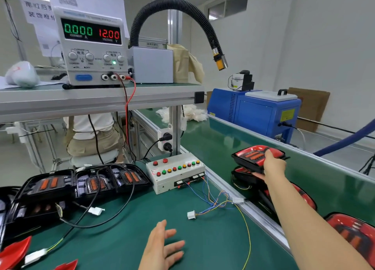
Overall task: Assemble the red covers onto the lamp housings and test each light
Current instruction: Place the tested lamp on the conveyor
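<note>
My right hand point(273, 165) reaches out over the green conveyor belt point(213, 139) and grips an assembled lamp with a red cover point(253, 155), held just above another assembled lamp point(242, 175). Two more red-covered lamps point(357, 231) lie nearer on the belt. My left hand point(162, 247) hovers open over the green bench mat point(203, 245), holding nothing. Several black lamp housings without covers point(91, 181) sit at the left with their cables. Loose red covers point(14, 253) lie at the bottom left.
A white test box with coloured buttons point(176, 171) stands mid-bench, its wires ending in a white connector point(191, 215). A power supply reading 12.00 V point(92, 46) sits on the shelf above. A blue machine point(255, 111) stands beyond the belt. A seated person point(93, 135) is behind the shelf.
</note>
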